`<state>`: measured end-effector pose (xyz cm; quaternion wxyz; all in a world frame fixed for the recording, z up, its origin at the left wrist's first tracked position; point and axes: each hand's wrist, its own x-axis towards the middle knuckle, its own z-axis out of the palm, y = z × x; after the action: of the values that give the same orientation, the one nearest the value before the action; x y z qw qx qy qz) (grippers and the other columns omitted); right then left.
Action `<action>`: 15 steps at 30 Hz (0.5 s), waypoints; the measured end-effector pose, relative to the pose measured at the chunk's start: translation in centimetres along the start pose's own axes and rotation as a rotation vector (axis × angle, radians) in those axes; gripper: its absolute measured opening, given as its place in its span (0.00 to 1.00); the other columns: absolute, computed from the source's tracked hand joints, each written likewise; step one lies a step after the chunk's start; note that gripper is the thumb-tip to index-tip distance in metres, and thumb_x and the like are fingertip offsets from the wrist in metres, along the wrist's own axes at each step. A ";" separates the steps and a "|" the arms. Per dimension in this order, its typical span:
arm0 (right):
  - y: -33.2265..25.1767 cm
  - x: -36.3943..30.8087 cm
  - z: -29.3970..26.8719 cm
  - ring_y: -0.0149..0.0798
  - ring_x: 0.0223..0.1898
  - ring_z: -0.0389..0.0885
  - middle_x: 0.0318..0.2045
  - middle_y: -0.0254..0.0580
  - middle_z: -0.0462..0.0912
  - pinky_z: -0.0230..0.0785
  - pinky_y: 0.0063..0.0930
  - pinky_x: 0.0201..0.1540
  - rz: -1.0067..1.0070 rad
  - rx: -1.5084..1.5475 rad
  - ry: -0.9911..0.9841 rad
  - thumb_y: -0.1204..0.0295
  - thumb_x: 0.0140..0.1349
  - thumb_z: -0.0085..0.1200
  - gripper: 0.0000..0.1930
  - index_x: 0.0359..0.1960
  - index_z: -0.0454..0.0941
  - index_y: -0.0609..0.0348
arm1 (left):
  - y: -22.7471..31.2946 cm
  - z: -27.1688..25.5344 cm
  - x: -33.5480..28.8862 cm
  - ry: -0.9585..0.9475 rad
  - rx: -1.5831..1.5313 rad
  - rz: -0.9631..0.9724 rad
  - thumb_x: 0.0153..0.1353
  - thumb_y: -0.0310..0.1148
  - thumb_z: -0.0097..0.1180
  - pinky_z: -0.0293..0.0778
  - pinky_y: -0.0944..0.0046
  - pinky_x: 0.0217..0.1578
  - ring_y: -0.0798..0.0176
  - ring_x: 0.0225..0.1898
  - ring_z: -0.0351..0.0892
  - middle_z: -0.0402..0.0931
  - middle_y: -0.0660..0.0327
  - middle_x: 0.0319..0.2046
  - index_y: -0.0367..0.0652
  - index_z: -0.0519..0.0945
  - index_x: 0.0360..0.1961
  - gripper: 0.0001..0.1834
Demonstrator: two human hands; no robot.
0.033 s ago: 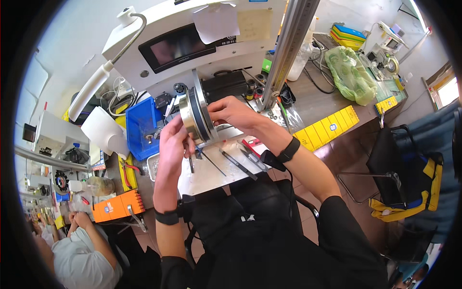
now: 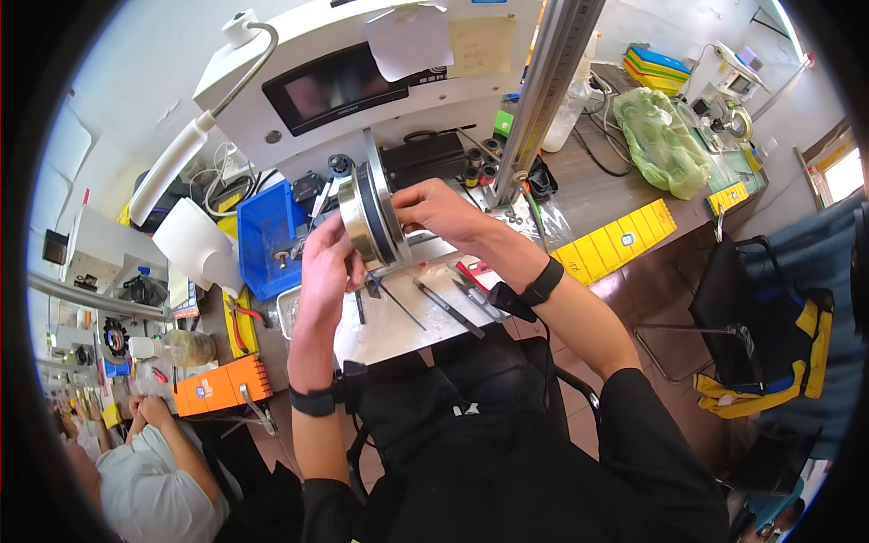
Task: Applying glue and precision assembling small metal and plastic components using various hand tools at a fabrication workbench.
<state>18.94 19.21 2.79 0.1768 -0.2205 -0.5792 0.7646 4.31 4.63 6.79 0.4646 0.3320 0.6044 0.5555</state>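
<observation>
- No clear shift: your left hand (image 2: 328,258) and right hand (image 2: 441,214) stay beside the metal wheel (image 2: 356,228), work seemingly unadvanced.
- Fingers curl; I cannot tell whether either grips.

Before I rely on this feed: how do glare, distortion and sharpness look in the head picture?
Head view: fisheye distortion, with black corners and the co-worker tilted near the rim; head view: window washed out, bright highlights on the silvery cylinder; head view: left hand and right hand fairly sharp, fingertips partly hidden.
</observation>
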 end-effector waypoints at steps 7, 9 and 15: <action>0.3 0.5 1.8 0.23 0.28 0.74 0.27 0.31 0.83 0.66 0.20 0.35 -0.027 0.051 0.136 0.79 0.62 0.56 0.07 0.36 0.88 0.64 | 0.6 0.1 0.8 -0.076 0.027 0.039 0.69 0.25 0.42 0.52 0.76 0.15 0.80 0.13 0.57 0.79 0.65 0.28 0.37 0.79 0.52 0.16; 0.1 0.6 2.2 0.23 0.28 0.74 0.26 0.32 0.83 0.67 0.21 0.34 -0.021 0.028 0.169 0.79 0.62 0.56 0.08 0.36 0.88 0.64 | 0.6 -0.2 0.6 -0.097 0.007 0.022 0.71 0.26 0.42 0.52 0.76 0.14 0.80 0.13 0.58 0.78 0.65 0.28 0.39 0.77 0.55 0.16; -0.3 0.2 1.5 0.25 0.37 0.82 0.38 0.36 0.87 0.73 0.22 0.44 0.028 -0.071 0.110 0.76 0.64 0.58 0.11 0.47 0.86 0.63 | -1.0 0.0 0.0 0.280 0.493 0.370 0.66 0.24 0.57 0.72 0.66 0.24 0.66 0.23 0.78 0.84 0.57 0.31 0.33 0.83 0.45 0.09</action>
<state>17.98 18.16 3.37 0.1898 -0.2764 -0.5924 0.7325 4.48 4.44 5.78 0.1742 0.4588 0.7079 0.5079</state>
